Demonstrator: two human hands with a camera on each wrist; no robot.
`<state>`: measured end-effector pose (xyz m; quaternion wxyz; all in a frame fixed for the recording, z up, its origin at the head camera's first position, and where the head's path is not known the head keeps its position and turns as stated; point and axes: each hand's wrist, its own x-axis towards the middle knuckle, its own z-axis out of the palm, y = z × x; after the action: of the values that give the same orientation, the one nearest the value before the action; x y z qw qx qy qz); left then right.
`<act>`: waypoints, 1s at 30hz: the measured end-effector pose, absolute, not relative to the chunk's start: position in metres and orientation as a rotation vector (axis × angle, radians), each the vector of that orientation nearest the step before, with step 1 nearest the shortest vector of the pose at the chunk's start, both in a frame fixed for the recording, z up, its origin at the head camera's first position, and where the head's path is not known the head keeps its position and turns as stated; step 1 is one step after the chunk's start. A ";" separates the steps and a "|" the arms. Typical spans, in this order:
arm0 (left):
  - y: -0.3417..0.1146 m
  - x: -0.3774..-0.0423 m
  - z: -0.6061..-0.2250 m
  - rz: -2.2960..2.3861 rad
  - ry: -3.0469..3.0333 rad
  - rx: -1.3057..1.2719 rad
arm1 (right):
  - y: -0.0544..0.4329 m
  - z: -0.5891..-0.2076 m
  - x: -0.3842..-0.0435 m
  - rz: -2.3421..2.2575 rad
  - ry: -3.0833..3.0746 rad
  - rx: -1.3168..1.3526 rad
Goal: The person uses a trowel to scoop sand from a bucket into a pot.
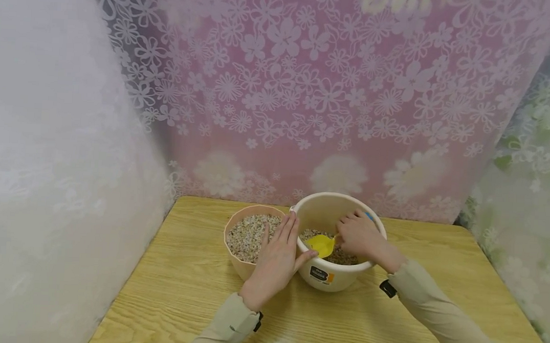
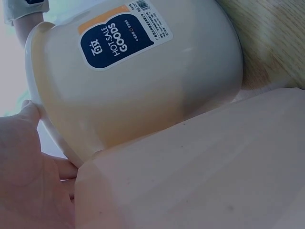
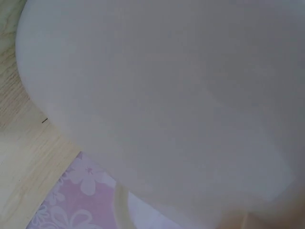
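Against pink floral cloth [image 1: 278, 90], on a wood-grain table [image 1: 150, 289] in the head view: right hand [image 1: 357, 235] with fingers curled round the handle of a yellow scoop [image 1: 321, 245], among grain [image 1: 345, 257] inside a cream bucket [image 1: 321, 209]; straight-fingered left hand [image 1: 278, 253] along the bucket's rim, beside a grain-filled peach bowl [image 1: 238, 263]. In the left wrist view, thumb on the bucket's rim. In the right wrist view, chiefly the bucket's wall, with fingers impossible to judge.

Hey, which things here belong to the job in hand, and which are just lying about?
In the job:
- yellow scoop, in the right hand
- cream bucket, left hand at its rim
- peach tub, beside the bucket
- grainy mix, in both containers

Just surroundings (nothing loose visible):
- wooden table
- flowered curtain
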<state>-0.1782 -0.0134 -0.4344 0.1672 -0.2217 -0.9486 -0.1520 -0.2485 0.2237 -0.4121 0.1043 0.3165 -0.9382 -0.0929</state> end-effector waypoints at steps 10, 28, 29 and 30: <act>-0.012 -0.178 -0.434 -0.401 -2.710 -0.614 | 0.233 -0.403 -0.238 -0.100 -2.752 0.785; -0.012 -0.179 -0.435 -0.445 -2.713 -0.620 | 0.255 -0.387 -0.211 -0.034 -2.594 0.559; -0.012 -0.179 -0.435 -0.449 -2.712 -0.621 | 0.256 -0.387 -0.210 -0.029 -2.595 0.556; -0.012 -0.179 -0.436 -0.451 -2.712 -0.623 | 0.256 -0.386 -0.209 -0.026 -2.596 0.554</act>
<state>-0.1790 -0.0123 -0.4355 0.1606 -0.2180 -0.9496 -0.1578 -0.2095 0.2564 -0.3860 0.2411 0.2025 -0.9491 -0.0096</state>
